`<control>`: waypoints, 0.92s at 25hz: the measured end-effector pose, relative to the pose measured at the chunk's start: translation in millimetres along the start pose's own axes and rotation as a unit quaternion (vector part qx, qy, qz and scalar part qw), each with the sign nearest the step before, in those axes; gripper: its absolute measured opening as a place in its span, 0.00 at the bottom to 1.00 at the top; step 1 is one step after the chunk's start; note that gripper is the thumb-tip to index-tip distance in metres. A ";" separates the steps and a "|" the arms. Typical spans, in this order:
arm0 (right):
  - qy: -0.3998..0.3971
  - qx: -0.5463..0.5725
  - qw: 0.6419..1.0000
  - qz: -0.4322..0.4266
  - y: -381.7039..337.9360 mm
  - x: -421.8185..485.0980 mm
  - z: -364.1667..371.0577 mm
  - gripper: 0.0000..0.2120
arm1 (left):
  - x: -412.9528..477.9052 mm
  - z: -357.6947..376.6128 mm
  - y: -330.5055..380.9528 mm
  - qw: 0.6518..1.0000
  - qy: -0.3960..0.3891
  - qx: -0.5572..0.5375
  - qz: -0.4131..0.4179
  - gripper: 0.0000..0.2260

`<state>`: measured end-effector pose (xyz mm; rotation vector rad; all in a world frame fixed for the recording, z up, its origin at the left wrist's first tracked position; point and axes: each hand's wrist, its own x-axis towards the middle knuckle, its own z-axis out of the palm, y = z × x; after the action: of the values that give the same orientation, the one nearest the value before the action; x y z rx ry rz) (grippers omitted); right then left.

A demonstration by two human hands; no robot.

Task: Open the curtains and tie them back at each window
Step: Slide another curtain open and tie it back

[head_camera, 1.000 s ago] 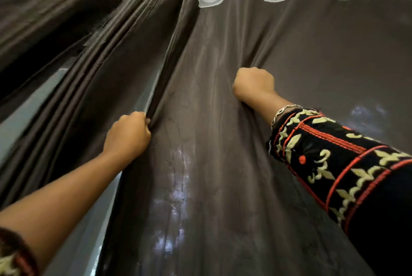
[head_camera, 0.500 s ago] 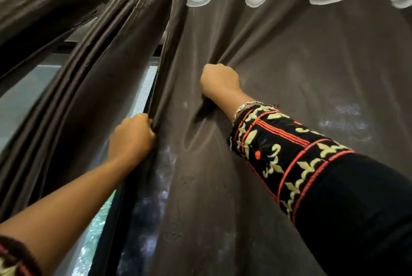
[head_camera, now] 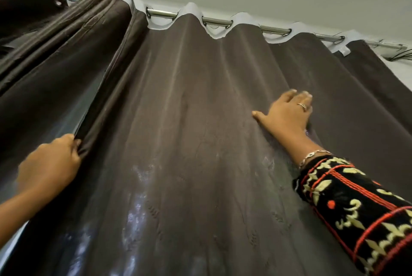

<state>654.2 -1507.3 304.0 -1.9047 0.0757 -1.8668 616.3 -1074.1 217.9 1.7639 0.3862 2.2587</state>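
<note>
1. Gripping the inner edge of the brown curtain (head_camera: pixel 189 142), the left hand (head_camera: pixel 50 163) has its fingers curled tight round a fold of the cloth, low at the left.
2. The right hand (head_camera: pixel 286 114) lies flat on the same curtain, farther right and higher, fingers straight, thumb spread, holding nothing; a ring (head_camera: pixel 302 105) shows on one finger.
3. A bracelet (head_camera: pixel 312 156) sits at that wrist, above a black embroidered sleeve (head_camera: pixel 356 208).
4. The curtain hangs spread out by its eyelets from a metal rod (head_camera: pixel 217 22).
5. A second curtain (head_camera: pixel 55 37) is bunched in folds at the left, just beside the gripped edge.
</note>
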 end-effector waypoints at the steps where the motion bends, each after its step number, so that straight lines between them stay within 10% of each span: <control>1: -0.027 -0.014 0.999 0.034 12.5 5.7 -3.6 0.45 | 1.1 5.4 -4.4 1.000 0.004 0.010 0.008 0.12; 6: -0.064 -0.044 0.995 -0.064 14.3 9.0 -2.3 0.15 | -3.0 10.0 3.5 1.000 0.003 0.022 0.008 0.11; 17: -0.063 0.141 0.964 -0.216 -153.8 -54.1 11.2 0.15 | -36.7 -2.2 46.7 0.998 -0.063 0.028 -0.003 0.12; 23: -0.126 0.129 0.965 -0.189 -108.2 -42.4 35.1 0.20 | -13.1 13.8 17.5 0.998 -0.056 0.002 -0.016 0.10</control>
<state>654.3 -1385.9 305.1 -2.0521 -0.6223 -1.7336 632.3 -1094.4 215.5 1.8634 0.3945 2.1264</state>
